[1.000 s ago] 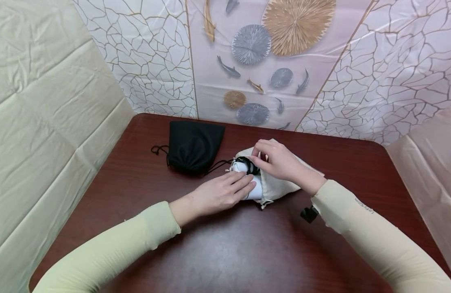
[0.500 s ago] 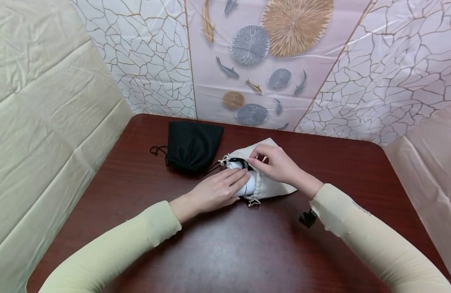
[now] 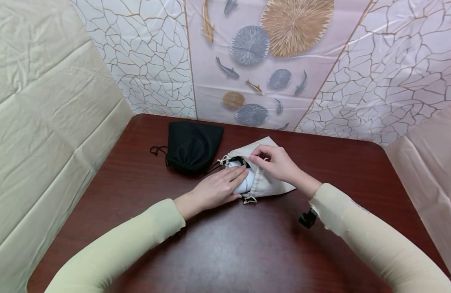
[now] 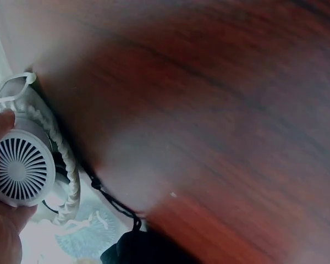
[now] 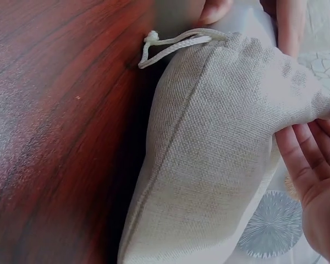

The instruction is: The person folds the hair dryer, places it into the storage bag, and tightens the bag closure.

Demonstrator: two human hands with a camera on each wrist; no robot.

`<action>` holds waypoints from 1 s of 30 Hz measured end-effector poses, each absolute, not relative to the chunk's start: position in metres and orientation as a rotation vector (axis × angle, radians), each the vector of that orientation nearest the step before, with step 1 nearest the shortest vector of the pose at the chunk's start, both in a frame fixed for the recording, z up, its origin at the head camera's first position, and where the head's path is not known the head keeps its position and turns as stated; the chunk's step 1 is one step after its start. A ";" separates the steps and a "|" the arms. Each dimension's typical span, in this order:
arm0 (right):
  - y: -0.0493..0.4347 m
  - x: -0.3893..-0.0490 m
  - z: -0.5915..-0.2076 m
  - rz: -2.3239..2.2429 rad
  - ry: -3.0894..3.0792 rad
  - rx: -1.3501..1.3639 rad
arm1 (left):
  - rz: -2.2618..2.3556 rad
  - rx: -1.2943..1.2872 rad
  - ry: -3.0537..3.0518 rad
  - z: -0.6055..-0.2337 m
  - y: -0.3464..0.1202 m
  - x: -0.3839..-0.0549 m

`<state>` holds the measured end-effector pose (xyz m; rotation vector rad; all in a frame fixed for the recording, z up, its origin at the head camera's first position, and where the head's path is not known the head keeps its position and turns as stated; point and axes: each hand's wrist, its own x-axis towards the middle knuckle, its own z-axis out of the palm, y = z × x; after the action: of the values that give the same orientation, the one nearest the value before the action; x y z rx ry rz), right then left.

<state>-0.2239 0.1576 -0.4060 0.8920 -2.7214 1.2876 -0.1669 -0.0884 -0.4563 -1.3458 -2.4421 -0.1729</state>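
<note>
A cream cloth drawstring bag (image 3: 271, 187) lies on the table, its mouth towards the left. Partly inside it is a white hair dryer (image 3: 246, 184), whose round slatted vent (image 4: 22, 170) faces out in the left wrist view. A black cord (image 3: 240, 159) shows at the bag's mouth. My left hand (image 3: 216, 189) holds the dryer's vent end, fingers across the top and thumb at the near side. With thumb and fingertips my right hand (image 3: 278, 162) pinches the rim of the bag, as the right wrist view also shows. The rest of the dryer is hidden in the cloth.
A black drawstring pouch (image 3: 194, 142) lies at the back left, its cords reaching towards the cream bag. Behind the dark red wooden table (image 3: 225, 252) hangs a patterned cloth (image 3: 210, 87). Beige cloth walls (image 3: 64, 106) stand at both sides.
The cream bag has shifted left over the hair dryer, so less of the dryer and its cord shows. My left hand has moved slightly left; my right hand keeps its pinch on the rim.
</note>
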 end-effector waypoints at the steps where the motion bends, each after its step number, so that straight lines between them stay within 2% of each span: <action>1: 0.158 -0.224 -0.407 1.280 -2.726 0.894 | -0.180 -1.342 -2.452 -0.457 -0.089 -0.167; 12: 0.158 -0.224 -0.415 1.273 -2.683 0.904 | -0.227 -1.321 -2.510 -0.463 -0.092 -0.166; 17: 0.159 -0.223 -0.416 1.276 -2.699 0.888 | -0.277 -1.231 -2.572 -0.467 -0.099 -0.162; 23: 0.161 -0.224 -0.415 1.391 -2.711 0.862 | -0.371 -1.116 -2.613 -0.467 -0.106 -0.157; 30: 0.159 -0.222 -0.411 1.535 -2.723 0.777 | -0.438 -1.124 -2.521 -0.466 -0.101 -0.159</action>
<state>-0.2218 0.1591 -0.4112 0.7769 -2.7226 1.5353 -0.1588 -0.1006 -0.4660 -1.1242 -2.5213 -0.4378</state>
